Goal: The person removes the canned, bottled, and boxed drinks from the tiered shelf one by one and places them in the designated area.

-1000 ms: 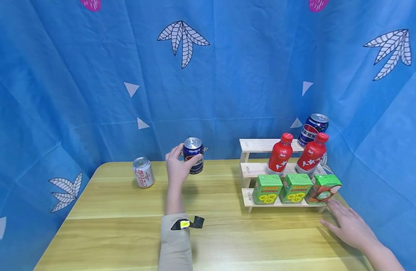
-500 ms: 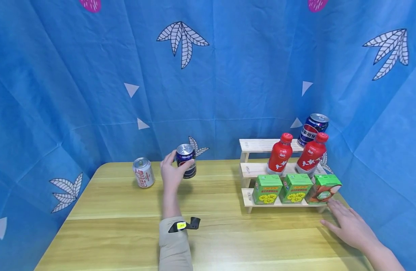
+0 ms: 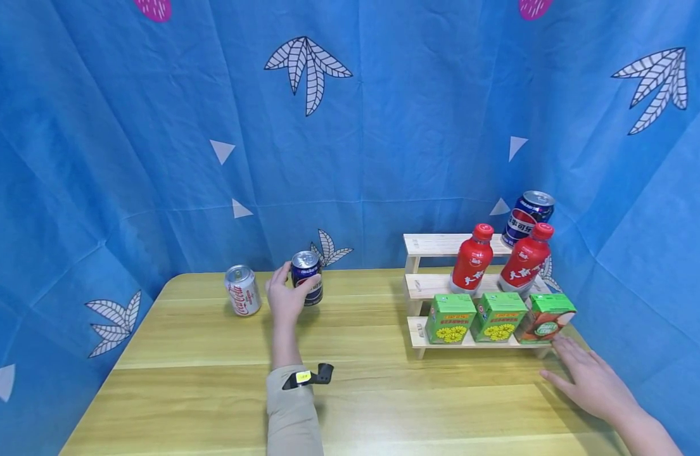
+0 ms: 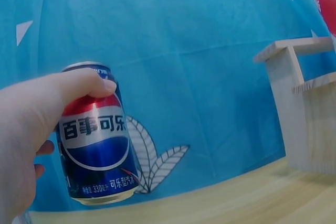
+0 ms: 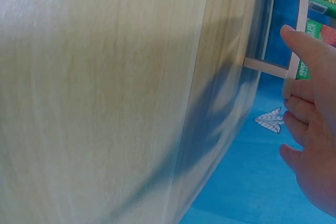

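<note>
My left hand (image 3: 286, 301) grips a dark blue Pepsi can (image 4: 97, 135), thumb across its front and fingers behind it. The can is upright, low over the back of the table, just right of a silver-white Coca-Cola can (image 3: 242, 291). To the right, my right hand (image 3: 591, 380) has its fingers extended, fingertips right at the lower right corner of a three-step wooden rack (image 3: 418, 332). Near those fingertips, a green and brown drink carton (image 3: 546, 318) stands on the lowest step; the right wrist view shows the thumb (image 5: 302, 40) overlapping the step's edge.
Two green cartons with yellow flowers (image 3: 451, 320) share the lowest step. Two red bottles (image 3: 472, 259) stand on the middle step, and another Pepsi can (image 3: 526, 218) is on the top step at the right. A blue curtain (image 3: 361, 126) hangs close behind the table (image 3: 384, 405).
The left hand has moved left and downward with the Pepsi can, bringing it nearer the Coca-Cola can. My right hand and the rack have stayed in place.
</note>
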`<action>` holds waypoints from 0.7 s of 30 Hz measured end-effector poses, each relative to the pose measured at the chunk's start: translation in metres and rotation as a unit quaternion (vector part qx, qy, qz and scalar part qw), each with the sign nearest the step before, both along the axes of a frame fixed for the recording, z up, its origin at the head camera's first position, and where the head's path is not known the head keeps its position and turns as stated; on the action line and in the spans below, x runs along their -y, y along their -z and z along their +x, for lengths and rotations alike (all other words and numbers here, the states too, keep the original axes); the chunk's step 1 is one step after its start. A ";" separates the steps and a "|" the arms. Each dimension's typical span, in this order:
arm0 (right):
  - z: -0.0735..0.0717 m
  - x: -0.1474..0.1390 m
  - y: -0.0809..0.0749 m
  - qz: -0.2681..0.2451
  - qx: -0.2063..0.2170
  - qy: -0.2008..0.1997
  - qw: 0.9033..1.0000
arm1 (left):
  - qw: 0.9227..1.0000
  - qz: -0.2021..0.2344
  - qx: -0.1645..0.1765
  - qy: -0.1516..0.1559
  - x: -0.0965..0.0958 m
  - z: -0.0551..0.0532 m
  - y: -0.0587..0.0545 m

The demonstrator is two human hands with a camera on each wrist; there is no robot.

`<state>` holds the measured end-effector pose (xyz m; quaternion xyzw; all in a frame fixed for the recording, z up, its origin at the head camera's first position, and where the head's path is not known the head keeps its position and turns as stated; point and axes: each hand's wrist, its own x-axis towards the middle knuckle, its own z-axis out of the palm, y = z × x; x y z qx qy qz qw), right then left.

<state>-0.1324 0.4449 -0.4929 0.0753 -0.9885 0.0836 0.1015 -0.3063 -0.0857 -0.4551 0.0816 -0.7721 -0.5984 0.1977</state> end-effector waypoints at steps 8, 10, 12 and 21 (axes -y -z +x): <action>0.001 0.000 0.001 -0.004 0.003 0.000 1.000 | 1.000 -0.003 0.015 -0.009 0.003 -0.002 0.011; 0.001 0.000 0.000 -0.005 0.004 -0.001 1.000 | 1.000 -0.004 0.022 -0.012 0.004 -0.002 0.013; 0.001 0.000 0.000 -0.005 0.003 -0.001 1.000 | 0.999 -0.004 0.029 -0.014 0.004 -0.003 0.016; 0.001 0.001 0.000 0.000 -0.009 -0.005 1.000 | 0.999 -0.022 0.033 -0.026 0.005 -0.009 0.029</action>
